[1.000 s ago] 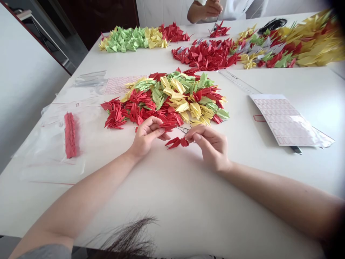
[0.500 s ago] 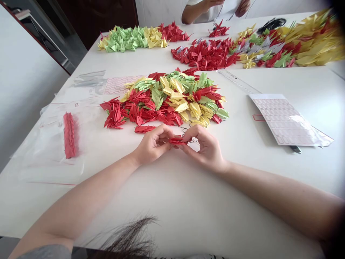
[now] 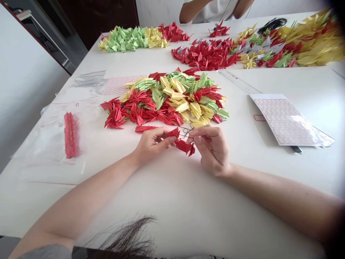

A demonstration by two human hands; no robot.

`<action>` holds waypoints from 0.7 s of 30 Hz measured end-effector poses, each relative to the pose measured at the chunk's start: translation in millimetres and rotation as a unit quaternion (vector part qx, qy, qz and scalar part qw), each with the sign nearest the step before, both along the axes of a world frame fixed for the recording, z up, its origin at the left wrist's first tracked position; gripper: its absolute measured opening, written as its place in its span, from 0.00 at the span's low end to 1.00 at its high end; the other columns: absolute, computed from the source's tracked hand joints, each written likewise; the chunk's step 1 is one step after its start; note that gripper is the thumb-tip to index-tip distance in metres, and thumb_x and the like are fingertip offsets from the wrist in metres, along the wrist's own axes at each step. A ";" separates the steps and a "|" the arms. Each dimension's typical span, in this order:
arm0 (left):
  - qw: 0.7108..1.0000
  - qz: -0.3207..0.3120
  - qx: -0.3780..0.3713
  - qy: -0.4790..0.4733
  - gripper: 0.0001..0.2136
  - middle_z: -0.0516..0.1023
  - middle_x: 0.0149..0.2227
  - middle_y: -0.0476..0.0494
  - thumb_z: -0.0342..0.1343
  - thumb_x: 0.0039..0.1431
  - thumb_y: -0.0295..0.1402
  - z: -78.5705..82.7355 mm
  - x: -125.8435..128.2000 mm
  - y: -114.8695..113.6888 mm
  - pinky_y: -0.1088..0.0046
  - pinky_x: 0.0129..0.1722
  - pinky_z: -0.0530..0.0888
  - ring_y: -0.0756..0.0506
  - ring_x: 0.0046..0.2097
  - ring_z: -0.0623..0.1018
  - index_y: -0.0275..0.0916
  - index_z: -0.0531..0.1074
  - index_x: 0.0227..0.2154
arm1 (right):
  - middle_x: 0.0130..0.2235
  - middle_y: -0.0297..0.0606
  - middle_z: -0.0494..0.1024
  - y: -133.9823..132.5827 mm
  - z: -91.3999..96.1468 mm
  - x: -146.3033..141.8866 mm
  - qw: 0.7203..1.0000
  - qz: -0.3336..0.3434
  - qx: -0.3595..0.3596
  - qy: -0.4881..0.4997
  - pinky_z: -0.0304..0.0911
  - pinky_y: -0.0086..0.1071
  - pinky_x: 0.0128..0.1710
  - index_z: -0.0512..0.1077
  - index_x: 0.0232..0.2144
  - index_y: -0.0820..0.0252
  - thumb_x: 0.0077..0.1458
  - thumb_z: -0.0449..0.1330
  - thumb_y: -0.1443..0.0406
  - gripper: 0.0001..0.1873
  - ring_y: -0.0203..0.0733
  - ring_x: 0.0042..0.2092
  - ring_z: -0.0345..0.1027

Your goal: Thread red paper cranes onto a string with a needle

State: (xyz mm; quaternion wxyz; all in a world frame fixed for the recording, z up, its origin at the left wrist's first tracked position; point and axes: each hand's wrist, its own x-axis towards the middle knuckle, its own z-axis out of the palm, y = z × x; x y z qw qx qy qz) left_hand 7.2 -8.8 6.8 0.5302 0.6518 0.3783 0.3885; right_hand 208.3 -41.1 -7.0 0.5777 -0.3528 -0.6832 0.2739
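Observation:
My left hand (image 3: 151,144) and my right hand (image 3: 211,147) meet over the white table (image 3: 172,194), both pinching a small red folded paper crane (image 3: 183,144) between fingertips. A thin dark thread or wire (image 3: 188,130) runs by the right fingers. Just beyond the hands lies a heap of red, yellow and green paper cranes (image 3: 172,99). One loose red crane (image 3: 144,128) lies flat beside the left fingers.
A stack of red cranes in a clear bag (image 3: 70,135) lies at the left. Sticker sheets (image 3: 287,120) and a ruler (image 3: 237,82) lie at the right. More crane piles (image 3: 207,54) cover the far table, where another person's arms (image 3: 194,9) show.
My left hand left the heap and joined the right hand on the red crane; a loose red crane now lies by the heap. The far person's hands lifted away.

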 end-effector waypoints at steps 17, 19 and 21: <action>0.998 -0.008 -0.046 -0.041 0.17 0.82 0.31 0.42 0.65 0.57 0.49 2.5 0.9 1.8 0.74 0.27 0.77 0.49 0.26 0.79 0.36 0.76 0.30 | 0.43 0.39 0.72 14.9 1.0 1.1 0.996 -0.087 -0.018 -0.006 0.68 0.43 0.48 0.70 0.43 0.50 0.68 0.54 0.59 0.06 0.44 0.45 0.69; 0.998 0.000 -0.041 -0.037 0.17 0.82 0.31 0.43 0.66 0.55 0.48 1.4 1.6 1.6 0.74 0.27 0.77 0.49 0.26 0.78 0.37 0.77 0.31 | 0.45 0.40 0.72 17.7 2.4 2.4 0.995 -0.087 -0.002 -0.047 0.65 0.47 0.54 0.71 0.41 0.51 0.67 0.55 0.60 0.05 0.47 0.51 0.68; 0.999 0.005 -0.035 -0.033 0.17 0.81 0.31 0.43 0.67 0.54 0.47 -0.1 2.0 1.6 0.73 0.27 0.78 0.49 0.26 0.79 0.37 0.77 0.32 | 0.47 0.42 0.73 18.7 4.6 3.0 0.994 -0.083 0.001 -0.075 0.64 0.49 0.57 0.71 0.40 0.52 0.66 0.56 0.60 0.05 0.49 0.54 0.67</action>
